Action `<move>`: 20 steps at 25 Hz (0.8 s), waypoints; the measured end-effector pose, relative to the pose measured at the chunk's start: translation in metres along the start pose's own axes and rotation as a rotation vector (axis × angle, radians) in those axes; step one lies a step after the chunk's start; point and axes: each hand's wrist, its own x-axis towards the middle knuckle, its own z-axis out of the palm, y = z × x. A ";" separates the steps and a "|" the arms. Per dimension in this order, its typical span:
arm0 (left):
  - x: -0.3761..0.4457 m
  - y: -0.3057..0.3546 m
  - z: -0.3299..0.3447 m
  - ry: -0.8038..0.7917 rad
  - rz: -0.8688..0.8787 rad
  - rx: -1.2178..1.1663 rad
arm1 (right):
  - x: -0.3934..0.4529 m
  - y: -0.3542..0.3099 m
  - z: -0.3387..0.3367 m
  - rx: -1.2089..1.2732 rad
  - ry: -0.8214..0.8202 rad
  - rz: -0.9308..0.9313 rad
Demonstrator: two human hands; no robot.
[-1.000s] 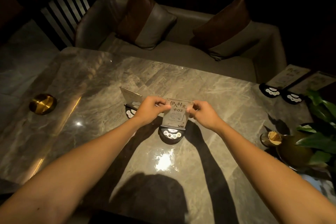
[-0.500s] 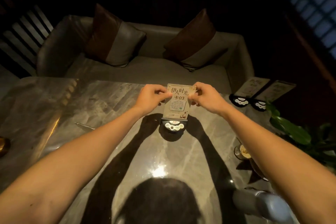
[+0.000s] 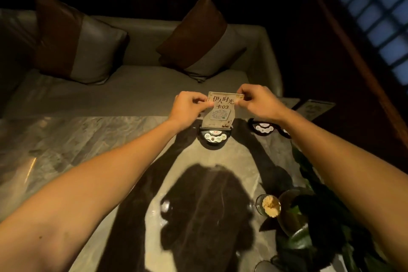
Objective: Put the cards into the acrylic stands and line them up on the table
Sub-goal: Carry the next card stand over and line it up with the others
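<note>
An acrylic stand (image 3: 213, 137) with a round black base sits on the marble table (image 3: 88, 139) near its far edge. A beige card (image 3: 220, 111) printed with characters, "03" and a QR code stands upright in it. My left hand (image 3: 187, 107) pinches the card's top left corner, and my right hand (image 3: 257, 99) pinches its top right corner. Two more stands with cards (image 3: 312, 107) lean at the far right, their black bases (image 3: 263, 127) partly behind my right forearm.
A grey sofa (image 3: 136, 86) with two brown-and-grey cushions lies beyond the table. A glass holder of toothpicks (image 3: 269, 205) and a leafy plant in a vase (image 3: 309, 223) stand at the right. My head's shadow falls on the near table.
The view has swung right and forward; the stand with the card now stands closer to the two stands at the far right. Both hands keep their pinch on the card's top corners.
</note>
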 end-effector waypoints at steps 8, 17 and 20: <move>0.056 -0.018 0.067 0.000 -0.026 -0.035 | 0.030 0.071 -0.010 -0.137 0.001 0.030; 0.073 -0.021 0.094 -0.043 -0.063 -0.055 | 0.036 0.105 -0.011 -0.211 -0.045 0.027; 0.075 -0.021 0.099 -0.053 -0.057 -0.035 | 0.037 0.111 -0.013 -0.210 -0.051 0.049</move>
